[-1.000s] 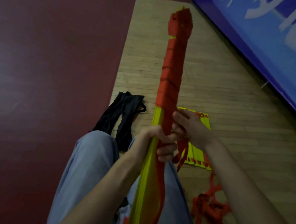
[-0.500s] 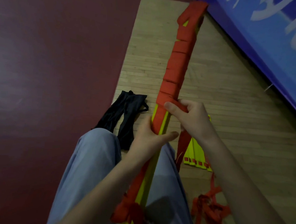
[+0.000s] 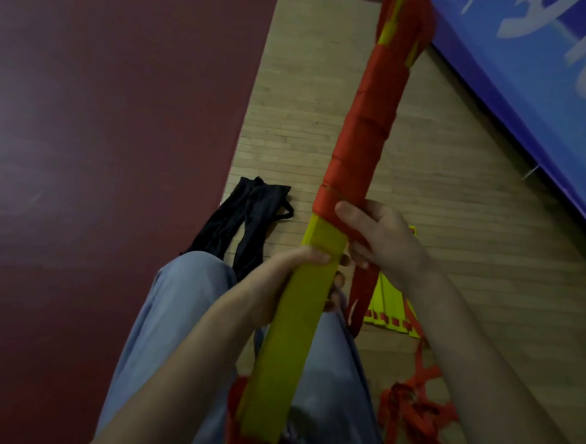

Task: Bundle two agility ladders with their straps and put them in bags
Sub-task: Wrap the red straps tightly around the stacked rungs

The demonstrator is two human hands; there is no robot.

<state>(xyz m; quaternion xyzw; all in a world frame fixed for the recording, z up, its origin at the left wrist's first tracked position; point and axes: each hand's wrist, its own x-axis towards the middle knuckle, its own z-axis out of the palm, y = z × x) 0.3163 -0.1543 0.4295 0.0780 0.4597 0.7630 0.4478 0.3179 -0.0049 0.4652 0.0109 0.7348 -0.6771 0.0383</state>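
- Head view: the ladder bundle (image 3: 296, 318) is held raised, slanting up and away from the person. A red strap (image 3: 358, 133) winds round its upper part, and the lower yellow rungs are bare.
- Grip: the left hand (image 3: 281, 272) is clamped round the bare rungs just below the wrap. The right hand (image 3: 386, 244) pinches the strap at the wrap's lower edge — its tail hangs loose.
- Handling, as judged: the rungs are stiff and light, while the strap is limp and apt to slacken — hold the stack and pull each turn taut.
- The second ladder (image 3: 387, 306) and the black bags (image 3: 251, 212) lie on the floor (image 3: 455, 231).

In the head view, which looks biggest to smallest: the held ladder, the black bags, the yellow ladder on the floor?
1. held ladder, but it is nearest the camera.
2. black bags.
3. floor ladder, partly hidden by the right hand.
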